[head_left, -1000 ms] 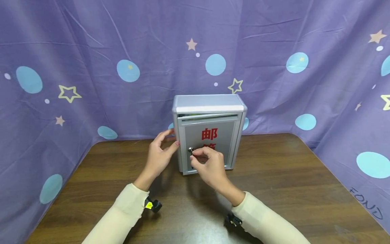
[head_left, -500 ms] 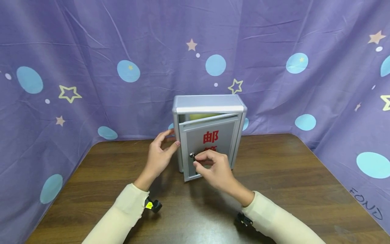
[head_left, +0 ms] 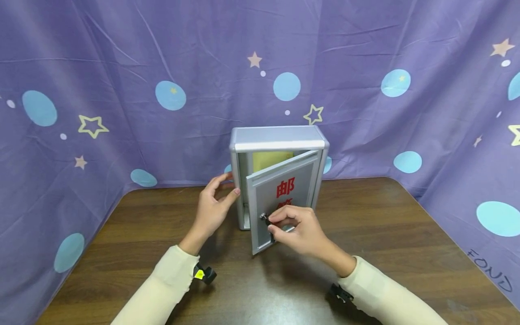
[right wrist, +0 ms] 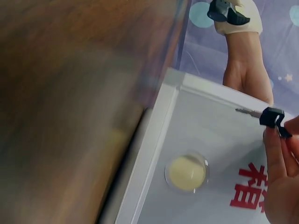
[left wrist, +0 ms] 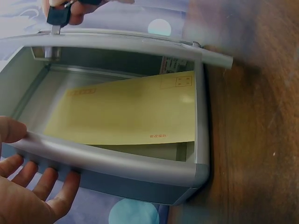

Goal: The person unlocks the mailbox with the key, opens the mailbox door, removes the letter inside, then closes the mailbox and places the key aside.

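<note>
Door (head_left: 273, 198) swung wider | envelope (left wrist: 126, 109) inside box (head_left: 280, 134) | right hand (head_left: 298, 228) pinches key (left wrist: 58, 17) in lock (head_left: 262, 216) | left hand (head_left: 215, 205), half-curled, grips box's side

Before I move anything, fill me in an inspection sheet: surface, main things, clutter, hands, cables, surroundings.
Surface: brown wood-grain table, with the silver box standing on it.
Main things: the box's door hangs partly open, red characters on its front; a yellow envelope shows inside.
Clutter: nothing seen.
Hands: left hand touches the box's left side; right hand pinches a black-headed key at the door's lock.
Cables: nothing seen.
Surroundings: purple fabric with stars and blue spots, "FOND" written at right.
</note>
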### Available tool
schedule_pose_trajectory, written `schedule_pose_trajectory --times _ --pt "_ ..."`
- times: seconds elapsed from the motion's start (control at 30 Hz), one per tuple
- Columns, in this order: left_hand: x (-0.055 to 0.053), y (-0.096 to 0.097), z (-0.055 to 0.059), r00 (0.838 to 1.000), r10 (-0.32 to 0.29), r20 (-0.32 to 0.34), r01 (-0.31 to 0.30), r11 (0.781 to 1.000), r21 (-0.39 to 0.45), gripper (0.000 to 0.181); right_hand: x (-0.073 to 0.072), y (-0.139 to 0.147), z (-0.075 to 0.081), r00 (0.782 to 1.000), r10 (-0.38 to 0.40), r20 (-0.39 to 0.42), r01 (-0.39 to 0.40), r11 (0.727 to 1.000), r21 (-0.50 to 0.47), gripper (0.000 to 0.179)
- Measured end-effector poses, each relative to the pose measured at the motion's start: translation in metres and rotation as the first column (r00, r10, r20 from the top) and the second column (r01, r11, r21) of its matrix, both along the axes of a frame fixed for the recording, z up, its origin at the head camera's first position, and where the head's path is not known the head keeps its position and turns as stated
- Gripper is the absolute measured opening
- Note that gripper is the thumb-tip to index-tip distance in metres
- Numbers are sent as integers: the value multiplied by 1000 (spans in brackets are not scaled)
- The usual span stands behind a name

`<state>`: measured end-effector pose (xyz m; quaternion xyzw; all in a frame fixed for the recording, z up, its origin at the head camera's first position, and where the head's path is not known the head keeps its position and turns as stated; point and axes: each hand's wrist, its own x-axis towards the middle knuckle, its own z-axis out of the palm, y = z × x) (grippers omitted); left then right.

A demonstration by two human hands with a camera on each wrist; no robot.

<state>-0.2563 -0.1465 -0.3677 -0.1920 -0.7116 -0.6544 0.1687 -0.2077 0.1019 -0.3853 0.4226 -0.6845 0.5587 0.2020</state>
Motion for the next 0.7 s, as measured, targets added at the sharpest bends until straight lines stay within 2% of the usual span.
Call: schedule_pose_trajectory --times 0.13,0.3,0.47,0.7 --pt "0 1 -1 1000 4 -5 -4 1000 -1 48 -2 12 3 998 60 17 -61 997 43 21" --pt "0 1 -1 1000 6 -7 -6 1000 -8 48 0 29 12 985 144 98 -154 983 99 20" --pt "0 2 -1 1000 9 -8 -9 1000 -1 47 1 43 19 951 225 210 -255 958 129 26" --pt "0 2 -1 1000 13 -10 -13 1000 -5 47 -1 63 29 902 284 326 -359 912 199 28"
